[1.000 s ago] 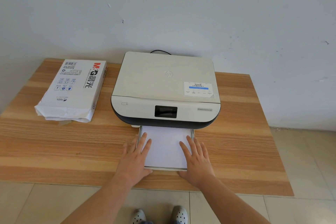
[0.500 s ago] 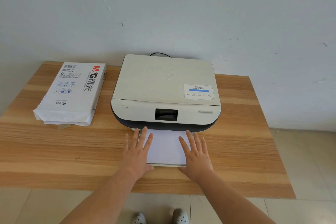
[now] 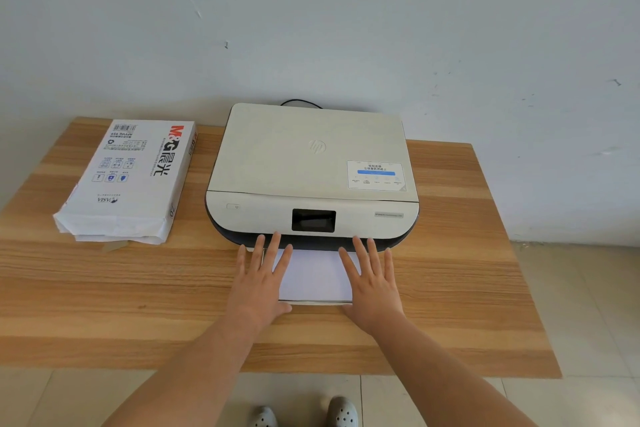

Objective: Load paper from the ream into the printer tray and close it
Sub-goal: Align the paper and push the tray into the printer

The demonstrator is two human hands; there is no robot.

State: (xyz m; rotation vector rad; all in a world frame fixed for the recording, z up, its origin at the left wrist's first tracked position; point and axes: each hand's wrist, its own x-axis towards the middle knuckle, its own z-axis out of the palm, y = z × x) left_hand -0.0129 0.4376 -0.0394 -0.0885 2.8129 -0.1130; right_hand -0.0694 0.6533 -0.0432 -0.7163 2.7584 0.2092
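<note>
A cream printer (image 3: 311,163) with a dark base stands at the middle of the wooden table. Its paper tray (image 3: 313,302) sticks out a short way from the front, with white paper (image 3: 315,276) lying in it. My left hand (image 3: 261,282) lies flat on the tray's left edge, fingers spread, fingertips at the printer's front. On the tray's right edge my right hand (image 3: 372,282) rests flat the same way. The opened ream of paper (image 3: 128,180) in its white wrapper lies to the left of the printer.
The table (image 3: 460,288) stands against a pale wall, and a black cable (image 3: 300,102) runs behind the printer. The table's front edge is near my body, with tiled floor (image 3: 588,305) to the right and my shoes (image 3: 341,412) below.
Both hands have moved forward with the tray, which has slid further into the printer. Less of the paper shows than one second ago.
</note>
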